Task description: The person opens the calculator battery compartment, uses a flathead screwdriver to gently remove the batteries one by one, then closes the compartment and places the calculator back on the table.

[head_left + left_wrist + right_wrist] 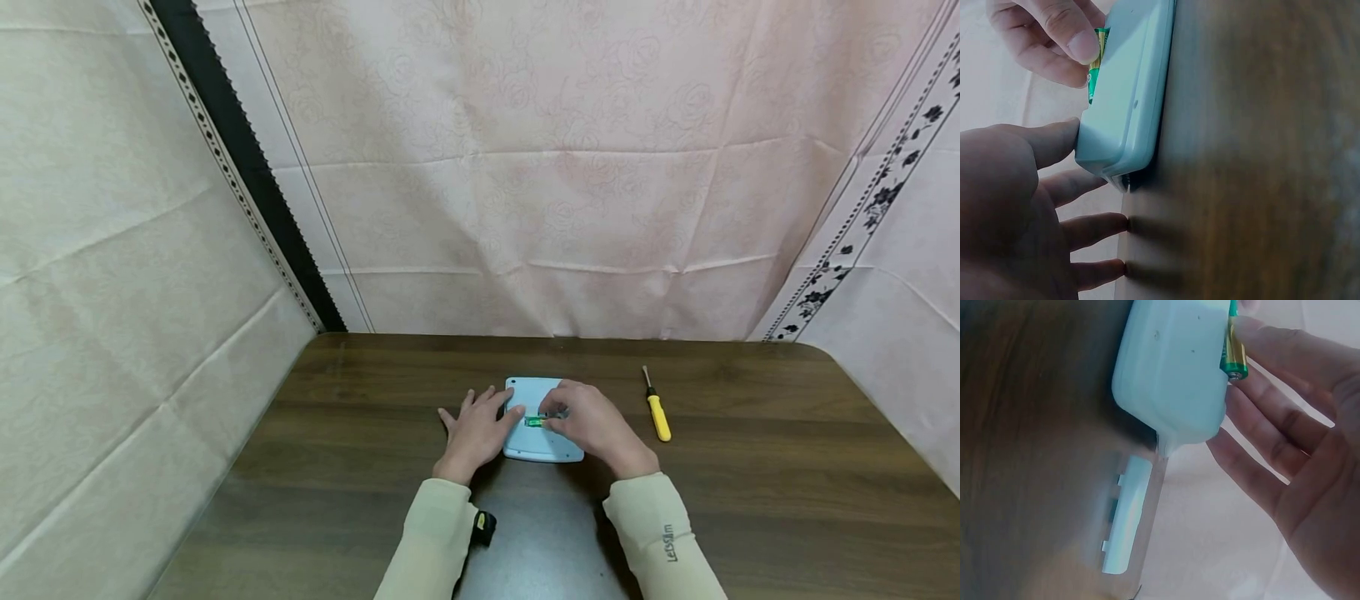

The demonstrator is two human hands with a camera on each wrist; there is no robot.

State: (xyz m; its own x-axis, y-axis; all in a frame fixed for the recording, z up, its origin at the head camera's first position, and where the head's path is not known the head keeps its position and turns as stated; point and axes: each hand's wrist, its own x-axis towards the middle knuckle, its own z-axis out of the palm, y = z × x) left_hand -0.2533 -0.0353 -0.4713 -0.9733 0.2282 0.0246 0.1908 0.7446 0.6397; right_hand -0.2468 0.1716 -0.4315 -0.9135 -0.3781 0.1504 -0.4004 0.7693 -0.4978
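Note:
A light-blue plastic device (551, 448) with rounded corners lies on the wooden table, its screw-dotted face up. A green and gold battery (1235, 353) stands partly out of the slot in that face, one metal end showing in the right wrist view. My right hand (595, 422) pinches this battery, thumb against its side. My left hand (476, 435) is at the device's left side with fingers spread. Its thumb touches the device's edge in the left wrist view, and other fingertips rest on the table. The right hand hides part of the slot in the head view.
A screwdriver (657, 412) with a yellow handle lies to the right of the device. A light-blue battery cover (1127, 515) with small tabs lies on the table beyond the device. Light patterned cloth (525, 208) hangs behind the table and along both sides.

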